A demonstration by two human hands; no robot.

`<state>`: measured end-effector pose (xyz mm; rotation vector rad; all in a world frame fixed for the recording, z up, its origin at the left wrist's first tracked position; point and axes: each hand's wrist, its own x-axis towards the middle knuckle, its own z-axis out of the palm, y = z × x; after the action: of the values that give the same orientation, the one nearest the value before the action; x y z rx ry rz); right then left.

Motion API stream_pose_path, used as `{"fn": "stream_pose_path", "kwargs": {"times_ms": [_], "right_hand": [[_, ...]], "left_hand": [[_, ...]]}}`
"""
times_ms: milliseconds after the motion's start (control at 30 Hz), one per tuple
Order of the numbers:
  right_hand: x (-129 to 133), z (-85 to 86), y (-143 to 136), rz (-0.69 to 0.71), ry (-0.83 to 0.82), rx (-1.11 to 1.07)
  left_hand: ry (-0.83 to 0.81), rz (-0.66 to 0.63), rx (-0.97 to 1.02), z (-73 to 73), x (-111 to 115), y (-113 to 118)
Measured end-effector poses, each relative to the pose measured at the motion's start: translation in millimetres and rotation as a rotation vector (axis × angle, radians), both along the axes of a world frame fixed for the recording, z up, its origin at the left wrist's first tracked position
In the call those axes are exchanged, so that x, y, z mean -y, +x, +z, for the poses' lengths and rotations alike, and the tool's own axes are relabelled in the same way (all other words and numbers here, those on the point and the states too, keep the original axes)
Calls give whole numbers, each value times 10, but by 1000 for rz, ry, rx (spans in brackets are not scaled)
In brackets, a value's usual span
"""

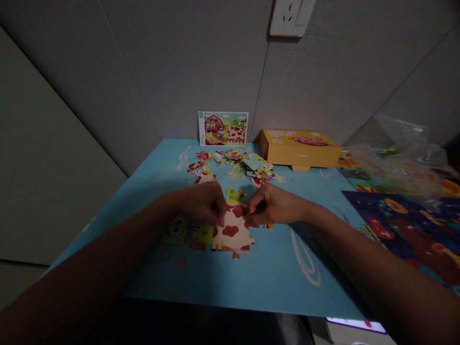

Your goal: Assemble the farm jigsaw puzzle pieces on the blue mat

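On the blue tabletop (276,282), several jigsaw pieces are joined into a white patch with red-brown cow spots (233,235). My left hand (206,201) is closed in a pinch at the upper left of this patch, fingertips on a puzzle piece. From the right, my right hand (271,203) pinches at the patch's upper right edge, where a dark red part shows under the fingers. A green puzzle piece (234,195) lies just beyond the patch, between both hands. Greenish-yellow pieces (204,235) adjoin the patch on the left, partly behind my left forearm.
Loose puzzle pieces (253,163) are heaped toward the wall. A farm picture card (224,129) leans there, beside a yellow box (302,151). At right lie a crumpled clear plastic bag (398,163) and a dark blue picture sheet (406,225). A socket (289,19) is on the wall.
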<state>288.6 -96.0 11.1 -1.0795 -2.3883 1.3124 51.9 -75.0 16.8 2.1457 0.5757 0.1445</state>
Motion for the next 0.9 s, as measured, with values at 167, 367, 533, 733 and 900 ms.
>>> {"fn": "stream_pose_path", "kwargs": {"times_ms": [167, 367, 533, 733, 900], "right_hand": [[3, 7, -10, 2, -2, 1], [2, 1, -3, -1, 1, 1], [-2, 5, 1, 6, 13, 0], [-6, -7, 4, 10, -19, -5], [-7, -3, 1, 2, -29, 0]], "left_hand": [[33, -22, -25, 13, -30, -34], [9, 5, 5, 6, -2, -5], [-25, 0, -5, 28, 8, 4], [2, 21, -40, 71, 31, 19], [25, 25, -110, 88, 46, 43]]}}
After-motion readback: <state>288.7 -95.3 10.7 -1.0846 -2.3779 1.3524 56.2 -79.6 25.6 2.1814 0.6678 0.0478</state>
